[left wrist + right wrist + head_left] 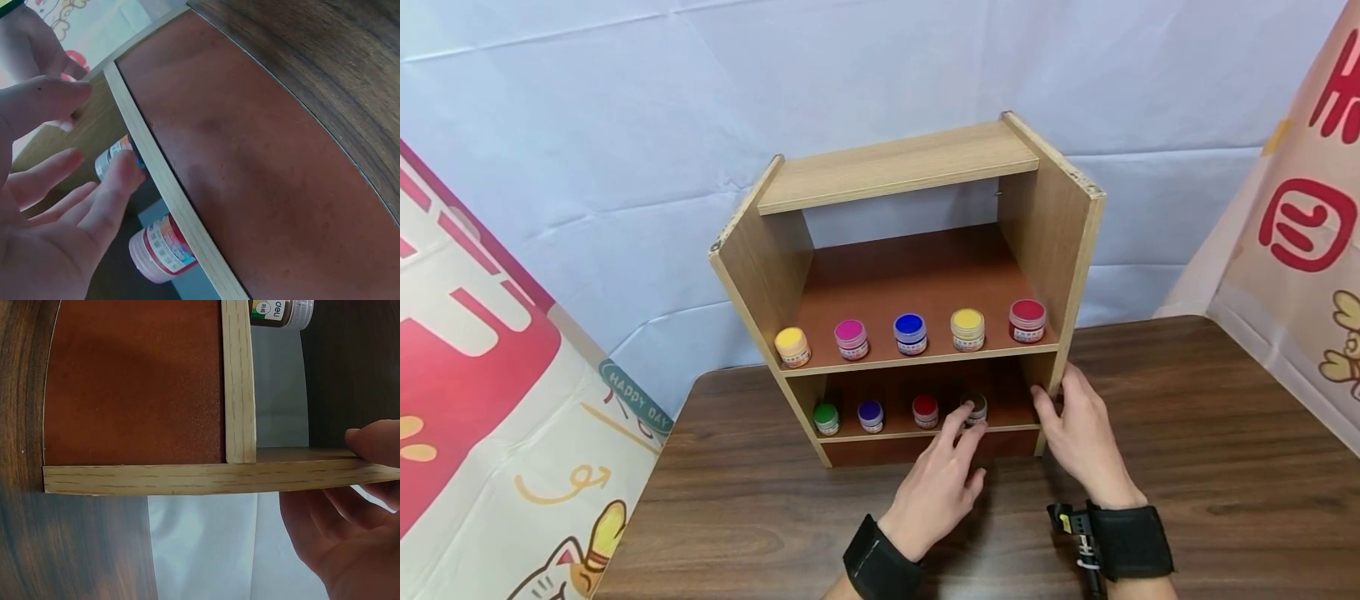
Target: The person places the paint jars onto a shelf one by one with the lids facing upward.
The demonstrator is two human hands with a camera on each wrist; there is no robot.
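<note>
A small wooden shelf unit [910,360] stands on the table, with paint jars along its two levels. My left hand [936,492] reaches to the lower level, its fingers extended at a dark brown jar [270,311]. In the left wrist view a fingertip overlaps that jar [112,156]; firm contact cannot be made out. Beside it stands a red jar [925,410], then a dark blue jar [871,415] and a green jar [827,418]. My right hand [1086,433] grips the unit's right side panel [156,480], thumb on the inner side and fingers outside.
On the upper level stand an orange-yellow jar [793,347], a magenta jar [852,340], a blue jar [911,334], a yellow jar [967,330] and a red jar [1027,321]. Pale cloth [587,167] hangs behind the wooden table [737,517]. Printed sheets flank both sides.
</note>
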